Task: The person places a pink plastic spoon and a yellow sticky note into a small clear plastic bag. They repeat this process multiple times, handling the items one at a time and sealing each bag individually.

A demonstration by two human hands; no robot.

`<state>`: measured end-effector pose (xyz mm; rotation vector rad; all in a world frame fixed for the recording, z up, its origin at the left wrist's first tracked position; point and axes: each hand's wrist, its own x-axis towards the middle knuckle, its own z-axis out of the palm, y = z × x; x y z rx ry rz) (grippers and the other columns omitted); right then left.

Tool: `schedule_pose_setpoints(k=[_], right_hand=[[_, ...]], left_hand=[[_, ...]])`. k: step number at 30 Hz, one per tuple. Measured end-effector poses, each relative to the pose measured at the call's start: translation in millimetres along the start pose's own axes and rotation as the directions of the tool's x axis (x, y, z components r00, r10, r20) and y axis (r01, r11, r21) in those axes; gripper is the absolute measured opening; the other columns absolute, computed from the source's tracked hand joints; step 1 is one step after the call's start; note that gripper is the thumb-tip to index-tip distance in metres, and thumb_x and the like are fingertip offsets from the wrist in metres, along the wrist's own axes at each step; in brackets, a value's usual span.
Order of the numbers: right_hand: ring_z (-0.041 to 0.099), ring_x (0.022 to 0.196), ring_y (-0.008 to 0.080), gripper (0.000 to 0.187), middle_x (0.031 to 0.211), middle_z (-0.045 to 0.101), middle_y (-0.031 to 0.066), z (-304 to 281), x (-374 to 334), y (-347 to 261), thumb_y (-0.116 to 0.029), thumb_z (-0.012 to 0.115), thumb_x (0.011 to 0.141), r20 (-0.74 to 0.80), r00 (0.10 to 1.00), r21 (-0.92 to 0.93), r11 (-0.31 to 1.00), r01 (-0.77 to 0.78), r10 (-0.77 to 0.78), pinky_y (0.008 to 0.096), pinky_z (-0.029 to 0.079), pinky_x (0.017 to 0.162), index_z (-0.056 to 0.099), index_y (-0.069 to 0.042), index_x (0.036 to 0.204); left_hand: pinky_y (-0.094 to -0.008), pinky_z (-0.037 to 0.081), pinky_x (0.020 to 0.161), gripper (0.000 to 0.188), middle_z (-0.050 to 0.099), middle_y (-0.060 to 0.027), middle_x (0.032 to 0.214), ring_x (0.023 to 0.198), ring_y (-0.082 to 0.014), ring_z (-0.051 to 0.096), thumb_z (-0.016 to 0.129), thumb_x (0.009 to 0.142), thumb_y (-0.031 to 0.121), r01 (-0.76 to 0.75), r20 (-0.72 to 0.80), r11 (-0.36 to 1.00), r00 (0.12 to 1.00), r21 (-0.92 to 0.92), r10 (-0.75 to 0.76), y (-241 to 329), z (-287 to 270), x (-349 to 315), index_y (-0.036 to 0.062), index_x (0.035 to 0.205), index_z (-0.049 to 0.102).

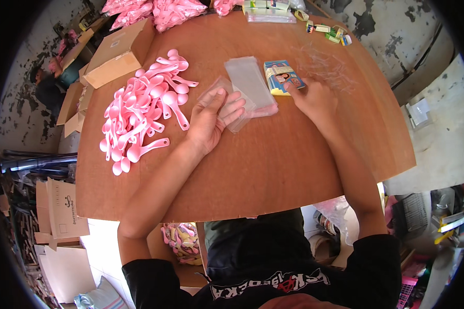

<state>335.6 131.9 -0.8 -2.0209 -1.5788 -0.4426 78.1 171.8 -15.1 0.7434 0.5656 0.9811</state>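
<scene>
My left hand (210, 119), palm turned up, holds a clear flat plastic bag (238, 122) between thumb and fingers. Just beyond it lies a stack of clear plastic bags (248, 77). At the near right corner of a banded stack of blue and yellow printed cards (278, 68), my right hand (317, 100) has its thumb and fingers on the cards; whether one card is lifted is hidden. A heap of pink plastic spoons (144, 103) spreads over the table to the left of my left hand.
The brown table (273, 165) has an open cardboard box (119, 54) at its far left. Bagged pink spoons (175, 13) pile along the back. Small card bundles (330, 33) and thin clear plastic strips (327, 67) lie at the far right. Another person (49, 85) is at far left.
</scene>
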Motion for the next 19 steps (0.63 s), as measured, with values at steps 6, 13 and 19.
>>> schedule_pose_setpoints(k=[6,13,19], right_hand=[[0.068,0.073,0.0299,0.04,0.08,0.071,0.0134,-14.1,8.7,12.6,-0.043,0.071,0.081,0.181,0.967,0.169,0.963,-0.209,0.178,0.0416,0.053,0.07,0.075,-0.005,0.093],[0.057,0.055,0.0106,0.031,0.062,0.065,0.0052,-11.5,17.1,17.8,-0.03,0.074,0.086,0.32,0.928,0.353,0.885,-0.305,0.192,0.028,0.043,0.052,0.073,0.001,0.083],[0.058,0.06,0.0072,0.03,0.071,0.066,0.0032,3.9,16.9,26.2,-0.024,0.08,0.082,0.51,0.842,0.64,0.577,-0.507,0.174,0.0244,0.047,0.05,0.071,0.0,0.099]], left_hand=[[-0.0401,0.054,0.099,0.051,0.057,-0.0234,0.125,0.113,-0.0312,0.063,0.062,0.094,0.004,-0.037,0.016,0.999,0.999,0.027,0.036,0.8,-0.2,-7.9,0.0014,0.137,0.034],[-0.0402,0.053,0.1,0.053,0.057,-0.0233,0.125,0.114,-0.0309,0.063,0.061,0.093,0.001,-0.044,0.042,0.999,0.998,0.012,0.044,-2.1,-5.1,-4.7,-0.0001,0.138,0.032],[-0.0393,0.053,0.1,0.053,0.057,-0.0224,0.125,0.113,-0.0304,0.063,0.061,0.094,0.002,-0.044,0.035,0.999,0.998,0.015,0.043,-0.8,-4.6,-8.7,0.0008,0.138,0.033]])
